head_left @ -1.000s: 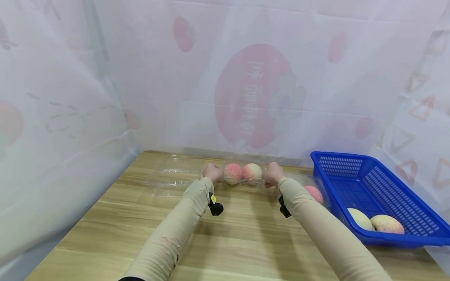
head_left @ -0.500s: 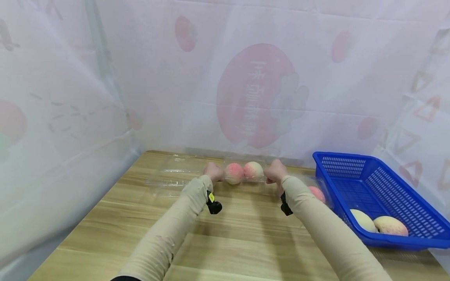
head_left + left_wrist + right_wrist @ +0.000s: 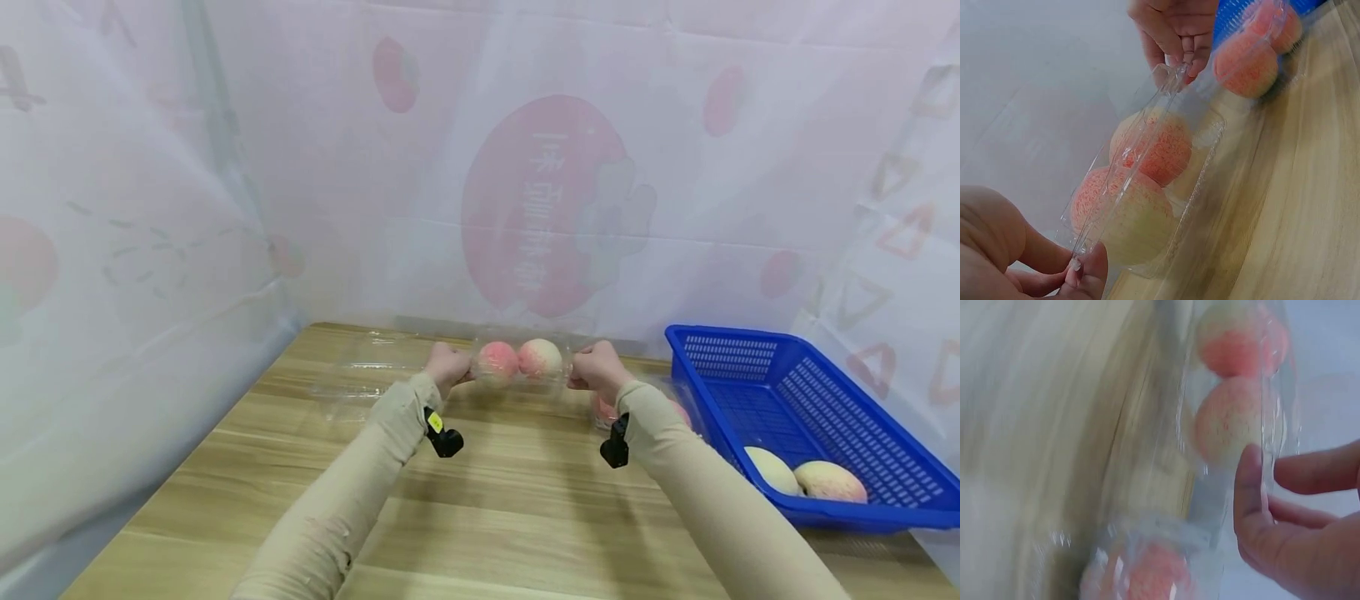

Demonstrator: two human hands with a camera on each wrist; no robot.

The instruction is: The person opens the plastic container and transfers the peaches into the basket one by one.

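Observation:
Two pink and cream peaches, a left one [image 3: 498, 361] and a right one [image 3: 541, 360], sit side by side inside a clear plastic clamshell box [image 3: 1200, 178]. My left hand [image 3: 447, 367] pinches the box's rim at its left end, thumb against fingers. At the opposite end my right hand [image 3: 597, 368] pinches the rim in the same way. In the left wrist view the box is tilted, its lid edge drawn between both hands. The right wrist view is blurred, but the right hand's thumb and fingers [image 3: 1250, 481] show on the plastic edge.
Left of the hands lies another clear plastic box [image 3: 375, 364]. A second packed box with peaches [image 3: 604, 410] stands at right, partly behind the right forearm. Beside it is a blue basket [image 3: 862, 392] holding peaches [image 3: 831, 482]. A printed sheet [image 3: 337, 167] borders the wooden table [image 3: 510, 517].
Both hands have risen slightly, carrying the box with the two peaches, and have moved a little apart. More of the packed box at right now shows beside the right wrist.

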